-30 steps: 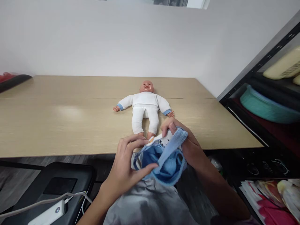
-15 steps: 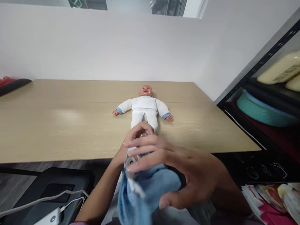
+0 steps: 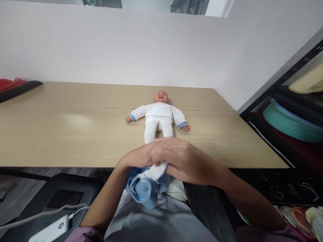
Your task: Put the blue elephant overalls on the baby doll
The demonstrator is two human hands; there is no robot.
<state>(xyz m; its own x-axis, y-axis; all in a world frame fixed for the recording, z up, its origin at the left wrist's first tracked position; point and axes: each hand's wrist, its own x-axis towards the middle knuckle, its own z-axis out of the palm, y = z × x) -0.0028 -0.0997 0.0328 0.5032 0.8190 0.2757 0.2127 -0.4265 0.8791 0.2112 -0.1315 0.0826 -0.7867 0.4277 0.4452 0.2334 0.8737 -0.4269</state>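
Note:
A baby doll (image 3: 158,117) in white clothes with blue cuffs lies on its back on the wooden table (image 3: 75,131), head toward the wall. Just in front of the table's near edge, both my hands hold a small light-blue and white cloth garment (image 3: 147,185) that hangs below them. My right hand (image 3: 181,158) lies over the top with fingers closed on the cloth. My left hand (image 3: 137,158) grips it from the left, partly covered by the right. The doll's feet are hidden behind my hands.
A black metal shelf (image 3: 277,84) stands at the right with a teal round container (image 3: 290,122) and a yellow package (image 3: 309,80). A black case (image 3: 50,198) with a white power bank (image 3: 50,230) and cable sits lower left. A dark tray (image 3: 17,89) lies at far left.
My hands have come together over the garment and bunched it; a second ago it was spread open between them. The doll has not moved.

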